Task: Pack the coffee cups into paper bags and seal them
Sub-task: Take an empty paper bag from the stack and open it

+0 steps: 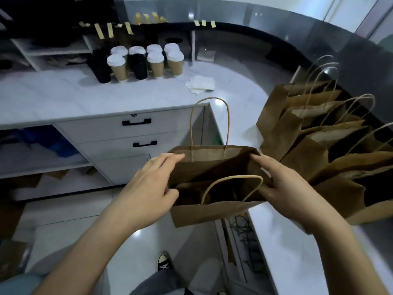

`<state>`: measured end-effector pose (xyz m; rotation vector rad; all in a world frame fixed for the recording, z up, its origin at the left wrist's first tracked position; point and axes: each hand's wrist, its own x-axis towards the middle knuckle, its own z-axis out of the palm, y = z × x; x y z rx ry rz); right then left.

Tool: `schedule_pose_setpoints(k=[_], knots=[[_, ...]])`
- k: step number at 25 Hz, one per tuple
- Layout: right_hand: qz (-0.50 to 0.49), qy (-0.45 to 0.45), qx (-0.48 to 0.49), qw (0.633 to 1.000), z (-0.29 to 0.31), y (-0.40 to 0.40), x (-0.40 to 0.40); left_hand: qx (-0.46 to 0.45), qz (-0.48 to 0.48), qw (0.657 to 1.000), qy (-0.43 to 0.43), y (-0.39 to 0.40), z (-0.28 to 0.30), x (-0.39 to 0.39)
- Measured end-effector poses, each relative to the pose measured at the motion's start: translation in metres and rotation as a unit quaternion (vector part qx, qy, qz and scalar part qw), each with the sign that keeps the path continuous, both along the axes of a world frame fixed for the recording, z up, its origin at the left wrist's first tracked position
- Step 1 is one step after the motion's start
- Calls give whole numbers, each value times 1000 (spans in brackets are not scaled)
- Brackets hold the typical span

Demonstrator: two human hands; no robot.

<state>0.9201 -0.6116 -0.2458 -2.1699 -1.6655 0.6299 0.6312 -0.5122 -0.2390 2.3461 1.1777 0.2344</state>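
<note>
Both hands up on one open paper bag (214, 167), held in the air between them, off the near edge of the bench (282, 237). Left hand (148, 184) pinching the bag's left side fold, thumb tucked inside the mouth, fingers lying along the outside. Right hand (282, 188) gripping the right side fold the same way, thumb at the inner edge. Mouth pulled wide; inside dark, contents impossible to tell. One twisted-paper handle standing up on the far wall, the other flopped across the opening on the near wall.

Coffee cups (157, 62) well beyond the hands, up and to the left on the far bench: kraft-sleeved ones with white lids, a few black ones (139, 66) among them. Pile of napkins (201, 85) just right of the cups. Row of other paper bags (314, 133) standing right of the right hand, handles up. Strips of tape (110, 29) hanging from the ledge behind the cups, likely meant for sealing.

Step in hand, by the look of it: opening the bag out for loading. Best done by pushing both side gussets fully outward and squaring the base, then setting the bag down flat on the bench before any cup goes in. Worth flipping the near handle out of the mouth first, to avoid snagging a lid. Worth keeping cups upright on the way over.
</note>
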Motion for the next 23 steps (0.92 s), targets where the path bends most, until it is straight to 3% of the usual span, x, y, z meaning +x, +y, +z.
schedule_pose_setpoints(k=[12,23], knots=[[67,-36,24,997,-1,146,-102,24,70,997,-15,102,-1,-116],[133,-16,12,991,-2,251,-167,5,153,988,-28,162,-12,-186]])
